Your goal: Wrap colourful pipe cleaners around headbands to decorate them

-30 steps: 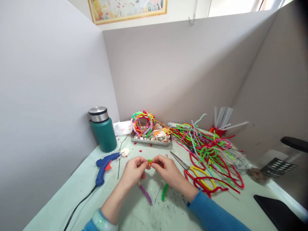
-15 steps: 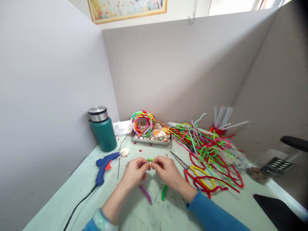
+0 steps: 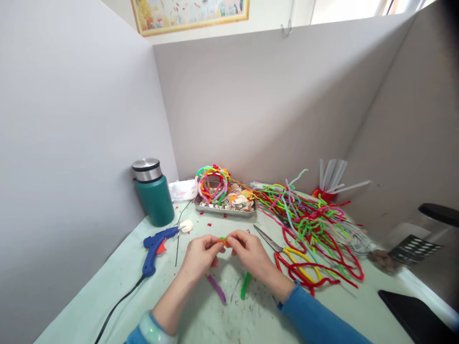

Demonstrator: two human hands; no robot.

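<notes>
Over the middle of the table, my left hand (image 3: 200, 254) and my right hand (image 3: 248, 252) meet fingertip to fingertip. Both pinch a short orange fuzzy pipe cleaner (image 3: 224, 241), with a bit of green showing just behind it. Most of it is hidden by the fingers. A purple pipe cleaner end (image 3: 217, 290) shows below my left hand, and a green pipe cleaner end (image 3: 245, 286) below my right. Whether these join the orange piece is hidden. Yellow-handled scissors (image 3: 276, 246) lie open to the right of my right hand.
Left stand a blue glue gun (image 3: 155, 251) with its cord and a green bottle (image 3: 155, 198). A metal tray (image 3: 225, 211) of small pieces holds colourful rings (image 3: 206, 177) at the back. A pipe cleaner heap (image 3: 311, 220) spreads right, near a jar (image 3: 418, 243) and black flat object (image 3: 412, 315).
The fingers have shifted slightly on the pipe cleaner, and more of its orange part shows between them. Everything else lies as before.
</notes>
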